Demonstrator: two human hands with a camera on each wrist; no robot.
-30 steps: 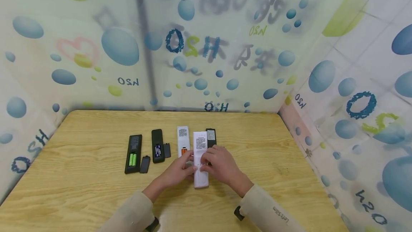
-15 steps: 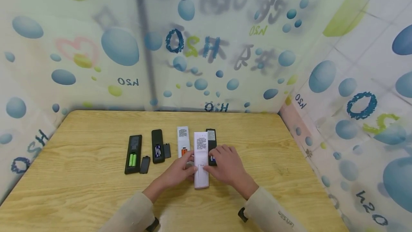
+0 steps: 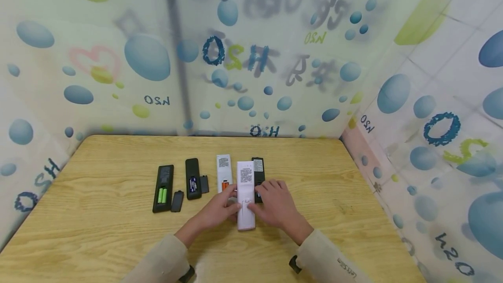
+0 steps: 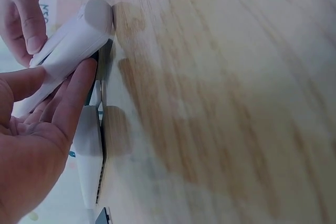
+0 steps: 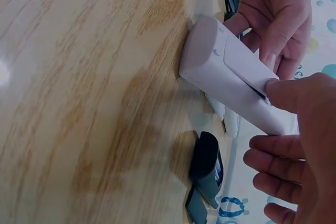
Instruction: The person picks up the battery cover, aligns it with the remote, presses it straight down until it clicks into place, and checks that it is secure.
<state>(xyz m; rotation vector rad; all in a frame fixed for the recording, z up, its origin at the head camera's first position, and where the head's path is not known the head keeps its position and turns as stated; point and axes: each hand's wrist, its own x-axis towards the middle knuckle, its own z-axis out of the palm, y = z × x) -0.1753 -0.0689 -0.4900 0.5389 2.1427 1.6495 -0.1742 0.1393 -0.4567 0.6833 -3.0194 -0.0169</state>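
Note:
Back side up, a white remote control (image 3: 246,174) is held between both hands, tilted above the table in the wrist views. My left hand (image 3: 217,209) grips its left side, thumb on top and fingers curled beneath. On the other side, my right hand (image 3: 278,202) has its thumb (image 5: 286,94) against the edge of the battery cover (image 5: 247,61), its fingers beside the remote. A dark gap shows along that cover's edge in the right wrist view. Whether batteries lie inside is hidden.
Behind the hands lie a second white remote (image 3: 224,167) with an orange battery and a black remote (image 3: 258,165). Further left are a black remote (image 3: 163,178) with green batteries, another black remote (image 3: 192,169) and two loose covers (image 3: 177,201), all on the wooden table (image 3: 334,230).
My right hand has shifted right, from over the remote's middle to its side, uncovering more of the black remote behind. The left hand keeps its grip, and the last half second shows little movement.

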